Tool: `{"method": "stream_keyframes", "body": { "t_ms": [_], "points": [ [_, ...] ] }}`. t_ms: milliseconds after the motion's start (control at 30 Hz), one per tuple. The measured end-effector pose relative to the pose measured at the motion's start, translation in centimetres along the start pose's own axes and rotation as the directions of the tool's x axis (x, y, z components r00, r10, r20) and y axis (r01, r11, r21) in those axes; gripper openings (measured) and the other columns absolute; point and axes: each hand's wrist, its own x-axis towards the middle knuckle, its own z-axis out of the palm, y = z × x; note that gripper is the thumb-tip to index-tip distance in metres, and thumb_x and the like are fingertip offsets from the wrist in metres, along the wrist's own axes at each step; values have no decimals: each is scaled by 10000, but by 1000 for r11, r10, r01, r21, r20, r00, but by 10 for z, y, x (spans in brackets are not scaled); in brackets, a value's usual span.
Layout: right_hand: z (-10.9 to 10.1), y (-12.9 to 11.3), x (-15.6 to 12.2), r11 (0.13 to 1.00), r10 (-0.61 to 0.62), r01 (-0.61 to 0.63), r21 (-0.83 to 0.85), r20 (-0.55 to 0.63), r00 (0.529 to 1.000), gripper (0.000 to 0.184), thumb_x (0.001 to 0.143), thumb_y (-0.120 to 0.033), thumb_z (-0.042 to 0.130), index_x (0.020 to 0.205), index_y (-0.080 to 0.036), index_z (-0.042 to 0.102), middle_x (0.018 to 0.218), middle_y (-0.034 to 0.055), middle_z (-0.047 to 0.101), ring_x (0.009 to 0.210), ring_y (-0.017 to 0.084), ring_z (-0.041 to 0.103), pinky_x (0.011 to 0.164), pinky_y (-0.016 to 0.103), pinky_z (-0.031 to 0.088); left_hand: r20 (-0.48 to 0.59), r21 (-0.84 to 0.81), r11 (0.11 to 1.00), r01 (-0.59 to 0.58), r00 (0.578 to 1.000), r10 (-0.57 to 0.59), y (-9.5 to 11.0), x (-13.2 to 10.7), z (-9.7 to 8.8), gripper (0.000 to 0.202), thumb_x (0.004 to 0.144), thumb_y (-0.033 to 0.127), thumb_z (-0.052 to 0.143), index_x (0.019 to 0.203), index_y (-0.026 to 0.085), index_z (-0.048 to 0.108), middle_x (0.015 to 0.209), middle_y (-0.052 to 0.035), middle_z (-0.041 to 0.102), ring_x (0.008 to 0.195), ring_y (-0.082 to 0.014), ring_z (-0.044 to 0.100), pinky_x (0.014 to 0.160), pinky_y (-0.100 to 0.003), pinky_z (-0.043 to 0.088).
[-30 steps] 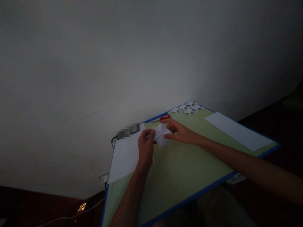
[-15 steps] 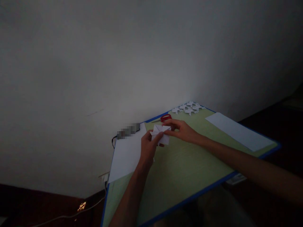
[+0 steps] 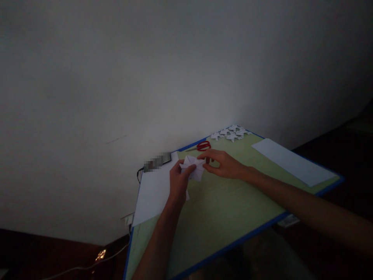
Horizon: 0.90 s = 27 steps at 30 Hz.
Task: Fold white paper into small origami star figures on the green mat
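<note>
A small white piece of folded paper (image 3: 196, 174), with creases and pointed flaps, is held above the table. My left hand (image 3: 178, 179) is closed on its left side, thumb across the front and the other fingers mostly hidden behind. At the paper's right corner, my right hand (image 3: 223, 164) has its thumb and index finger around a flap in a pinch. Just beyond the hands, scissors (image 3: 203, 146) with red handles lie on the table, blades pointing left.
The green table (image 3: 230, 206) has a blue edge and stands against a wall. Several folded paper shapes (image 3: 232, 137) lie at its far corner. White sheets (image 3: 154, 198) cover the left side; another paper strip (image 3: 291, 161) lies right. A partly blurred dark device (image 3: 157, 161) sits at the back left.
Both hands and the folded paper have shifted slightly left. My right thumb has drawn back from the paper's middle toward its right corner.
</note>
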Motion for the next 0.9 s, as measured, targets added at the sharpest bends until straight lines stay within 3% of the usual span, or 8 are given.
{"method": "stream_keyframes", "body": {
  "t_ms": [233, 567, 900],
  "points": [
    [0, 1, 0, 999, -47, 47, -18, -23, 999, 290, 914, -161, 588, 1199, -201, 626, 1028, 72, 683, 826, 167, 633, 796, 331, 523, 17, 6, 1000, 4, 1000, -4, 2, -2, 3, 283, 645, 293, 803, 845, 138, 676, 755, -22, 697, 667, -146, 614, 661, -262, 468],
    [-1, 0, 1, 1000, -30, 30, 8, -29, 999, 200, 977, -279, 586, 1138, -184, 656, 977, 63, 660, 785, 147, 624, 748, 296, 523, 20, 7, 1000, 18, 1000, -18, 0, -1, 3, 320, 663, 300, 789, 910, 131, 675, 795, -37, 691, 692, -158, 612, 655, -268, 467],
    [-2, 1, 4, 998, -66, 65, 14, 14, 998, 160, 990, -322, 572, 1032, -203, 671, 1006, 63, 599, 846, 164, 609, 777, 321, 518, 30, 99, 994, -37, 999, 34, -1, -1, 1, 253, 660, 282, 781, 840, 137, 678, 760, -22, 683, 695, -152, 593, 661, -259, 450]
  ]
}}
